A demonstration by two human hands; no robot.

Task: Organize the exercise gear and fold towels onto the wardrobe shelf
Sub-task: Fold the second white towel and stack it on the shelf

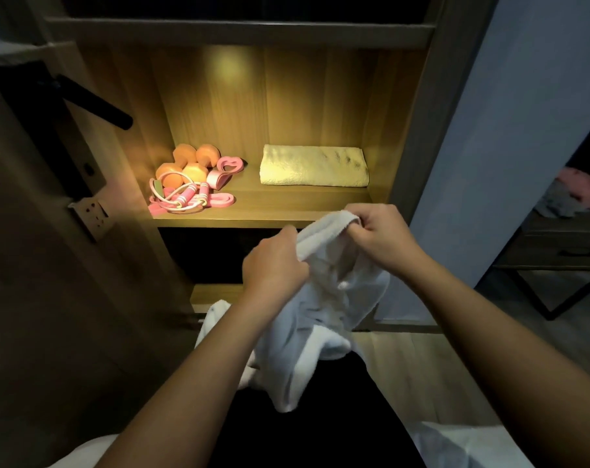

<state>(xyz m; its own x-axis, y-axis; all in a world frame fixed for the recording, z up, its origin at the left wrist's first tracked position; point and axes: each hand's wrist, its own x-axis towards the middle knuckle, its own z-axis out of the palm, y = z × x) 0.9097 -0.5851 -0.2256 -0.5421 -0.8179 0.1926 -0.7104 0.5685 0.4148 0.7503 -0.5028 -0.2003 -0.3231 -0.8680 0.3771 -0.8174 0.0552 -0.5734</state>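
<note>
**White towel going up for its fold**

The fingers [357, 220] of the right hand [379, 234] are curling tight round the top edge of the white towel [324, 298]. The left hand [273, 261] is clamping the same edge just beside it, fingertips hidden behind the knuckles. The rest is hanging bunched in front of the wardrobe shelf [287, 206]. I'd say they're hunting for corners to shake it flat.

On the far right of the shelf a folded towel [314, 165] is lying, likely setting the stacking spot. On the left, the dumbbells [185, 163] and jump rope [185, 195] are sitting grouped.
</note>
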